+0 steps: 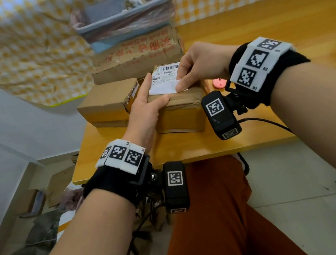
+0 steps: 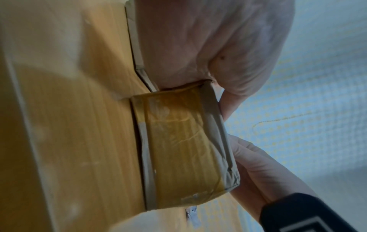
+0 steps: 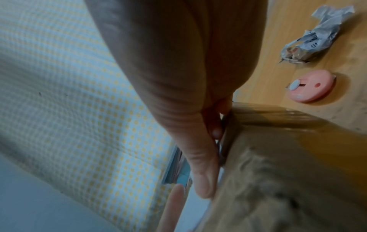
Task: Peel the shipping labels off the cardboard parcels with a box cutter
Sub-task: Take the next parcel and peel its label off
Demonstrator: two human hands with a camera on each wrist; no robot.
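Observation:
A taped cardboard parcel (image 1: 180,111) lies on the wooden table (image 1: 188,148) with a white shipping label (image 1: 163,83) on top. My left hand (image 1: 150,94) grips the parcel's near left corner, thumb laid over the near top edge and index finger along the label's left side. My right hand (image 1: 180,86) pinches the label's near right corner, which is lifted and folded back. The pink round box cutter (image 3: 311,86) lies on the table to the right of the parcel, held by neither hand. The left wrist view shows the parcel's taped side (image 2: 182,141).
A second small parcel (image 1: 109,103) sits just to the left. Behind them stands a larger box with red print (image 1: 136,54), with a blue bin (image 1: 122,14) lined in pink plastic on it. A crumpled peeled label (image 3: 317,37) lies beyond the cutter. Cardboard scraps lie on the floor at left.

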